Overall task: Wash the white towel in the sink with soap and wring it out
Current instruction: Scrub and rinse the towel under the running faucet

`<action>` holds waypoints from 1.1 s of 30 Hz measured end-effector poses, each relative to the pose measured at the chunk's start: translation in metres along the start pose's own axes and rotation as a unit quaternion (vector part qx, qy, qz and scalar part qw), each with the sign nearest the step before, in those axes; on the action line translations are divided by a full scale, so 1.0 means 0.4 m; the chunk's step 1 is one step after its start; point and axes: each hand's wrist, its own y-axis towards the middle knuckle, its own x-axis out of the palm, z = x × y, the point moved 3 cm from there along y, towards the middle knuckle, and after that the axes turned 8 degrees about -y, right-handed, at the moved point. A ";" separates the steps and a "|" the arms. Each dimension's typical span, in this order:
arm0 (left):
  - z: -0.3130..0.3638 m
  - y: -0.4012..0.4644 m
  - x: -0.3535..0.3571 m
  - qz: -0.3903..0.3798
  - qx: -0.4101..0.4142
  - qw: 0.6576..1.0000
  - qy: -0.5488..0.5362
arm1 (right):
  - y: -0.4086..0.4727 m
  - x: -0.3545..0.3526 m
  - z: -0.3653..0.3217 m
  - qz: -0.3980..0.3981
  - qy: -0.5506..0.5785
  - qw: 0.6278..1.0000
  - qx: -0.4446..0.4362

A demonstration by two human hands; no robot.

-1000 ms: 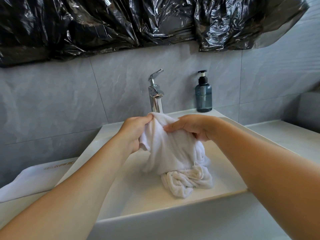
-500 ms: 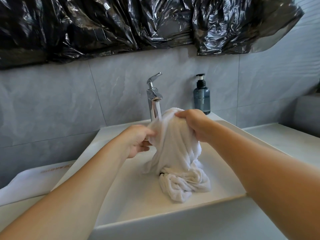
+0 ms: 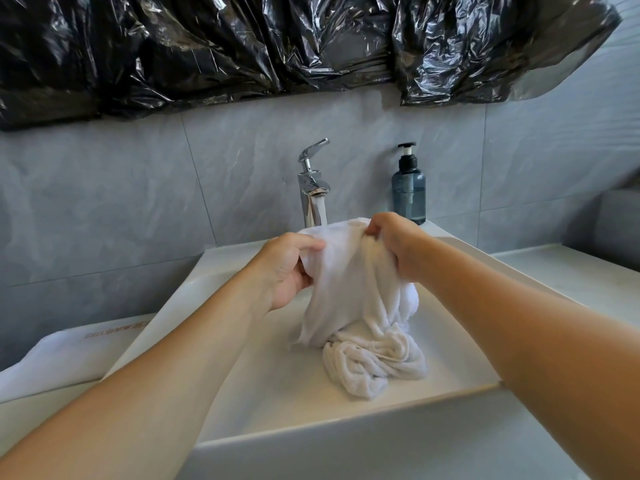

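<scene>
Terrycloth like this soft white towel [image 3: 360, 292] looks limp and water-heavy — both the left hand [image 3: 287, 268] and the right hand [image 3: 394, 247] pinch its bunched top under the chrome tap's [image 3: 313, 183] stream, tail heaped in the white rectangular sink [image 3: 346, 434] — so gather thick folds, not one edge.

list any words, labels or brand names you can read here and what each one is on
White folded cloth left of the sink: a short line of orange-brown print near its edge, too blurred to read.
Soap bottle behind the sink: no label visible.
Tap, towel and black plastic sheet: no text visible.
Nothing in this view can be read.
</scene>
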 end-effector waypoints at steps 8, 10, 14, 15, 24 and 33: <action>0.005 0.002 -0.003 0.039 0.038 0.998 0.006 | -0.004 0.009 0.003 -0.012 -0.021 1.000 -0.004; 0.010 -0.002 0.003 0.050 0.048 0.998 -0.008 | -0.010 0.014 0.001 -0.033 -0.038 0.999 0.001; 0.021 -0.006 0.007 0.080 0.053 0.994 -0.042 | -0.015 0.024 0.003 -0.075 -0.076 0.994 0.006; 0.026 -0.002 0.001 0.101 0.059 0.992 -0.045 | -0.016 0.026 0.003 -0.084 -0.082 0.993 0.006; 0.078 0.005 -0.068 0.252 0.153 0.947 -0.128 | -0.002 0.044 0.039 -0.204 -0.279 0.938 0.003; 0.089 -0.006 -0.068 0.259 0.202 0.945 -0.014 | -0.026 0.068 0.037 -0.202 -0.320 0.914 -0.144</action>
